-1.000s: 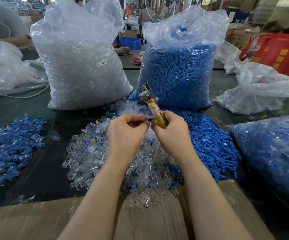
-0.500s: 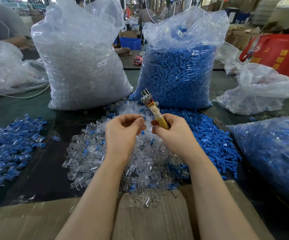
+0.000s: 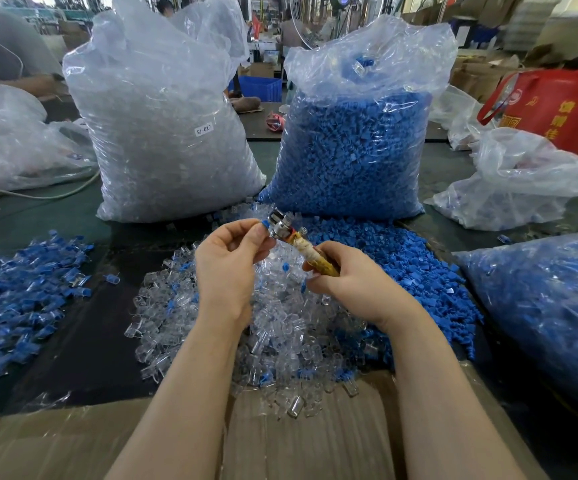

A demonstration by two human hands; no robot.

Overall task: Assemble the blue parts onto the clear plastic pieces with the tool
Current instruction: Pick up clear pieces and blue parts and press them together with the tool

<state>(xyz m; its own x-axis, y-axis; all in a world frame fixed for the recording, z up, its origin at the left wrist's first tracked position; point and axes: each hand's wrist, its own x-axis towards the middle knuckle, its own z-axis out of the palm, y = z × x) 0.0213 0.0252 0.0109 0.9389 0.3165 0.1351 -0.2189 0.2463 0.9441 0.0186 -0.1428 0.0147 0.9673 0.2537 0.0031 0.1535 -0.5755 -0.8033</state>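
- A worker's right hand (image 3: 353,275) wraps its fingers around the yellowed handle of a small tool (image 3: 298,242), tilting the metal head up and away toward the far side of the bench, apparently so the head meets the part offered by the other hand.
- The left hand (image 3: 227,268) pinches a blue part (image 3: 265,223) between thumb and fingertips, holding it right against the tool's metal head; whether a clear piece is also in that pinch cannot be told, since the fingers hide it.
- Both hands work raised over a heap of clear plastic pieces (image 3: 280,327) at the near middle of the bench (image 3: 83,327), a spot that keeps the next piece within easy reach.
- Loose blue parts (image 3: 402,268) lie banked against the right of that heap, running up to the foot of the blue-filled bag, likely tipped out there to feed the work.
- A spread of joined blue-and-clear pieces (image 3: 21,296) covers the left edge of the bench, well apart from the raw stock; this looks like the finished pile, suggesting the job is well under way with much left.
- Two tall stock bags stand at the far side: one of clear pieces (image 3: 163,133), one of blue parts (image 3: 353,150).
- Flattened cardboard (image 3: 298,445) lines the near edge, under the worker's forearms.
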